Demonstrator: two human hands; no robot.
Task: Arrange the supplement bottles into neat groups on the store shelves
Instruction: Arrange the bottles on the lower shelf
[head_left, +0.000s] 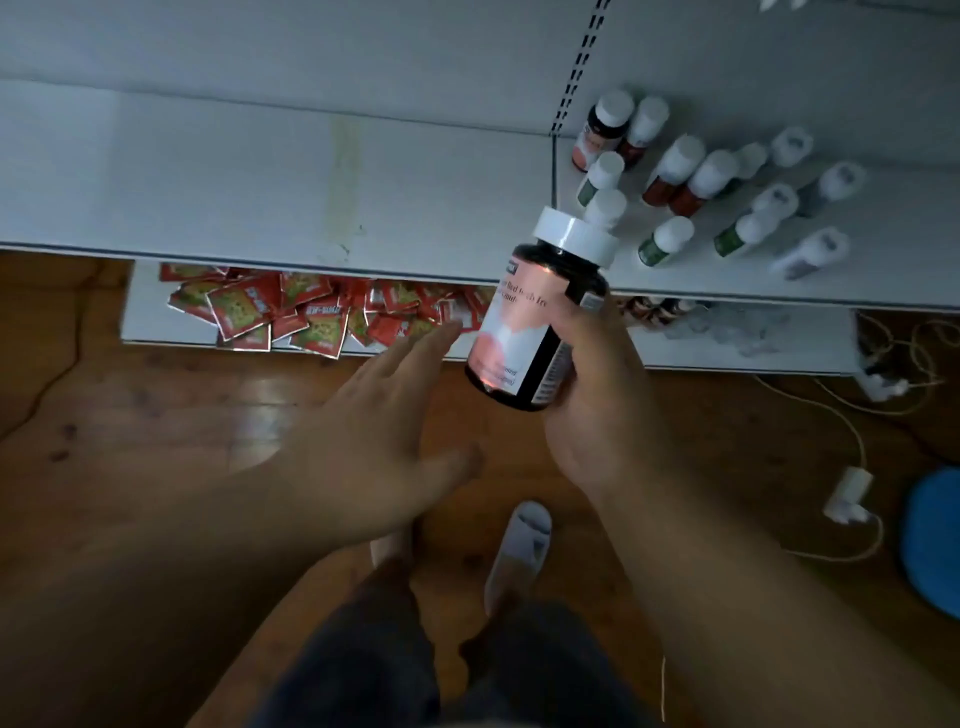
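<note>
You are facing a white store shelf (260, 171); small white-capped supplement bottles (696, 179) are clustering far right. Your right hand (597, 410) is wrapping its fingers around a dark white-capped bottle (540, 317) at the shelf edge: likely rigid, light, smooth, best gripped mid-body. Its pink label's text is blurring, unreadable. Your left hand (374, 415) is hovering, fingers spread.

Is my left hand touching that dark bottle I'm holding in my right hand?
Apart. The head view shows floor and lower shelf between the left hand's open fingertips and the dark bottle, which only the right hand grips.
</note>
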